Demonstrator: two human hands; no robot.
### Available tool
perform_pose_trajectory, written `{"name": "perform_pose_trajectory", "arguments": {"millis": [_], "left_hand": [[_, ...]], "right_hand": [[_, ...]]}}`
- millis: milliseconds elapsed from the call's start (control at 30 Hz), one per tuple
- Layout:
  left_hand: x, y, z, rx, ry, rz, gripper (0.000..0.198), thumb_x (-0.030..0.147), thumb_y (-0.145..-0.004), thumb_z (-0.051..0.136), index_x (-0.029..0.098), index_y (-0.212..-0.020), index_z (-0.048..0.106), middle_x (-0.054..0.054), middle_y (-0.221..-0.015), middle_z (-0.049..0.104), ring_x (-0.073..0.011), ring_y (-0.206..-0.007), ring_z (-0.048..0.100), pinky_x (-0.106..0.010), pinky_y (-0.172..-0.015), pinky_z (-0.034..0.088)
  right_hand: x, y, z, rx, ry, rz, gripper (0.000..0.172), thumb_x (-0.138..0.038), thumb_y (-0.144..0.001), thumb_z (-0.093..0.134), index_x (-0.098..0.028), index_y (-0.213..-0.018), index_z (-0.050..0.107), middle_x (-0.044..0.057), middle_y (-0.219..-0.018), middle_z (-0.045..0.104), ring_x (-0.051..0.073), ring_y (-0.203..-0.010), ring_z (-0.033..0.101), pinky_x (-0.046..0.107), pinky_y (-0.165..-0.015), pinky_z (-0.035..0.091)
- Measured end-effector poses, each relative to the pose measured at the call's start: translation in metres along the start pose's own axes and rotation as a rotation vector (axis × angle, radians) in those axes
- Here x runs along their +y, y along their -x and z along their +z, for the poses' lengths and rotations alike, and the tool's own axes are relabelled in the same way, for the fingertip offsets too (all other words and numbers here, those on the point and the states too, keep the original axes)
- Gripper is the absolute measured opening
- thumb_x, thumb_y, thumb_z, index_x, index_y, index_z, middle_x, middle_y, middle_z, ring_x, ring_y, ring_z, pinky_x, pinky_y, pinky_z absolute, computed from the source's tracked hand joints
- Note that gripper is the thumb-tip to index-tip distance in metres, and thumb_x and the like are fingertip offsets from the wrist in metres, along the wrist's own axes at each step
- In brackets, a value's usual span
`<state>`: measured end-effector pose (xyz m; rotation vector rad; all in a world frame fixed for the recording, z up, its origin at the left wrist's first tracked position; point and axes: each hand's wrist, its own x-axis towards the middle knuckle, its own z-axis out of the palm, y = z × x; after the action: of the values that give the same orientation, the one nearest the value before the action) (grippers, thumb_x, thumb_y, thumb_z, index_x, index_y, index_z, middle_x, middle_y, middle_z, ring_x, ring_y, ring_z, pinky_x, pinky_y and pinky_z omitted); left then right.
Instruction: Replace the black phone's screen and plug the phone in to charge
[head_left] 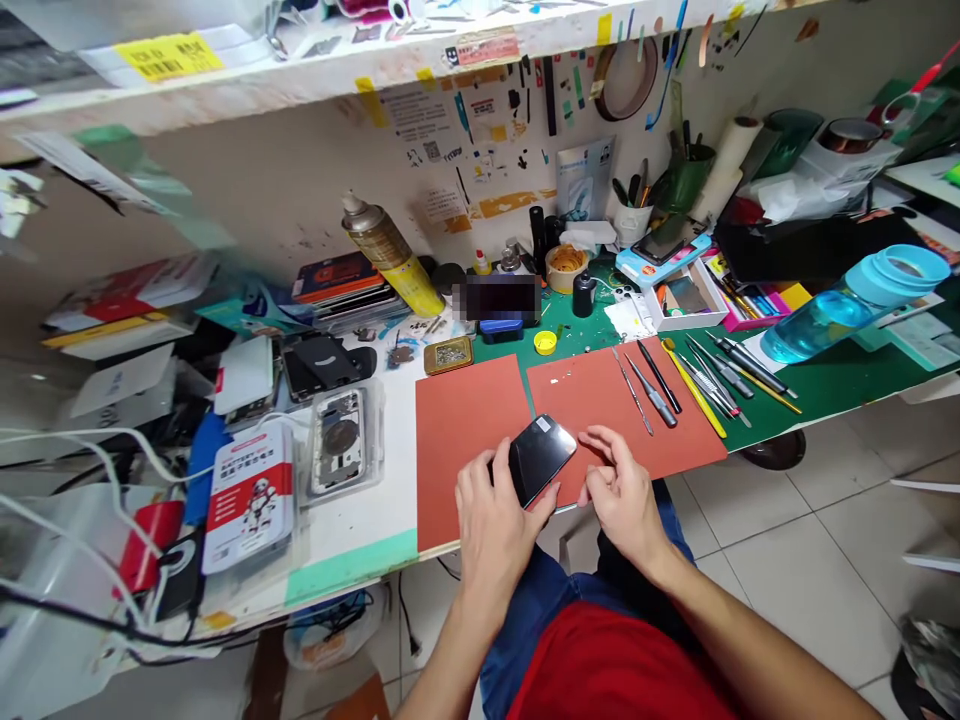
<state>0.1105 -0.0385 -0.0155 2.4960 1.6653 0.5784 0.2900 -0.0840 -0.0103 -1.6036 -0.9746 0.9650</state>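
A black smartphone (541,455) with a small white label near its upper edge is tilted in my left hand (495,500). My left fingers and thumb grip it along its left and lower edges. Just right of the phone is my right hand (621,492), its lower fingers curled in and its index finger bent towards the phone's corner. A thin pale strip (567,508) shows beside the curled fingers; whether they hold it is unclear. Both hands are over the front edge of the reddish-brown mats (469,400).
Tweezers (705,375), a yellow-handled tool (694,388) and several slim tools lie right. A blue water bottle (840,305) stands beyond. Left are a phone housing in a clear tray (375,440) and a battery box (249,495). A spray can (394,255) leans behind; a shelf (420,60) overhangs.
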Motion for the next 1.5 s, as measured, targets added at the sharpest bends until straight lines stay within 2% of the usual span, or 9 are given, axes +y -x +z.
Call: {"name": "perform_pose_trajectory", "arguments": {"millis": [67,167,233,400,733,1500], "left_hand": [[0.0052,-0.0011,0.0017,0.022,-0.028,-0.024,0.072,0.049,-0.098,0.069,0.016,-0.156,0.041,-0.022,-0.128,0.059,-0.0439,-0.119,0.059,-0.062,-0.098,0.053],[0.0084,-0.0019,0.0026,0.023,-0.041,-0.051,0.068,0.046,-0.099,0.068,0.015,-0.154,0.043,-0.022,-0.126,0.06,-0.0426,-0.119,0.058,-0.061,-0.097,0.052],[0.009,-0.002,0.0037,0.025,-0.046,-0.066,0.068,0.045,-0.097,0.07,0.013,-0.152,0.045,-0.021,-0.125,0.06,-0.0418,-0.118,0.057,-0.059,-0.097,0.052],[0.0103,-0.0022,0.0071,0.047,-0.057,-0.105,0.068,0.044,-0.093,0.074,0.012,-0.148,0.049,-0.018,-0.121,0.062,-0.0394,-0.116,0.058,-0.056,-0.098,0.053],[0.0106,-0.0028,0.0086,0.061,-0.061,-0.113,0.07,0.042,-0.091,0.076,0.011,-0.148,0.05,-0.018,-0.123,0.065,-0.0391,-0.118,0.059,-0.056,-0.102,0.05],[0.0072,-0.0042,0.0102,0.089,-0.063,-0.088,0.072,0.04,-0.089,0.078,0.008,-0.147,0.052,-0.019,-0.122,0.066,-0.0398,-0.118,0.06,-0.057,-0.106,0.048]], "right_hand": [[0.0006,-0.0082,0.0005,-0.056,-0.044,0.044,0.055,-0.018,-0.088,0.051,-0.021,-0.142,0.052,0.01,-0.106,0.082,0.025,-0.099,0.082,0.034,-0.08,0.058],[0.0042,-0.0136,0.001,-0.082,-0.099,0.096,0.056,-0.021,-0.086,0.05,-0.021,-0.143,0.051,0.016,-0.135,0.075,0.016,-0.063,0.077,0.031,-0.067,0.057],[0.007,-0.0145,0.0007,-0.077,-0.12,0.107,0.056,-0.023,-0.086,0.051,-0.021,-0.141,0.052,0.017,-0.139,0.073,0.012,-0.054,0.073,0.029,-0.061,0.056],[0.0092,-0.014,0.0007,-0.059,-0.114,0.104,0.057,-0.026,-0.083,0.051,-0.021,-0.14,0.053,0.016,-0.138,0.074,0.009,-0.044,0.065,0.027,-0.052,0.054],[0.005,-0.013,-0.0005,-0.083,-0.098,0.077,0.058,-0.024,-0.08,0.049,-0.021,-0.138,0.052,0.016,-0.137,0.074,0.008,-0.04,0.061,0.028,-0.047,0.052],[0.0091,-0.0129,0.0016,-0.092,-0.07,0.074,0.059,-0.022,-0.08,0.049,-0.021,-0.139,0.052,0.015,-0.132,0.077,0.009,-0.042,0.062,0.028,-0.05,0.053]]}}
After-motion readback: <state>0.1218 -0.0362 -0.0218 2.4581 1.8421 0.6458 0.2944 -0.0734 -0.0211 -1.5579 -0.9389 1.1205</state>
